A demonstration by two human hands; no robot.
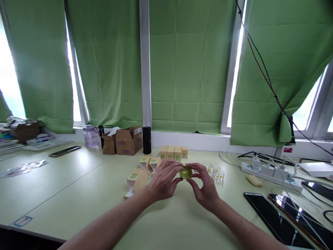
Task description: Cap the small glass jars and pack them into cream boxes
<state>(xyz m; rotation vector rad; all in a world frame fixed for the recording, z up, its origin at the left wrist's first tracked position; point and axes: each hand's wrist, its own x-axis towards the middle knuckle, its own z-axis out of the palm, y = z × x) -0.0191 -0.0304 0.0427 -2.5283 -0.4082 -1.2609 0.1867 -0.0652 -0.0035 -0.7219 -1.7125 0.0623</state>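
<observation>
A small olive-green cup (186, 172) is held up over the table, its hollow side facing me. My left hand (166, 178) pinches its left edge between thumb and fingers. On the other side, the thumb and fingers of my right hand (204, 185) grip its right edge. Just left of my left hand lie several opened kraft paper boxes (137, 180) with green labels. Behind my right hand stand several small clear cups (220, 174) with an amber spot at the bottom. Farther back, closed kraft boxes (170, 152) form a row.
A black cylinder (147, 140), cardboard box (129, 140) and purple bottle (90, 136) stand along the back. At right lie a power strip (270, 175) with cables, a beige oval object (254, 180) and dark tablets (270, 215). Another dark device (65, 151) lies at left.
</observation>
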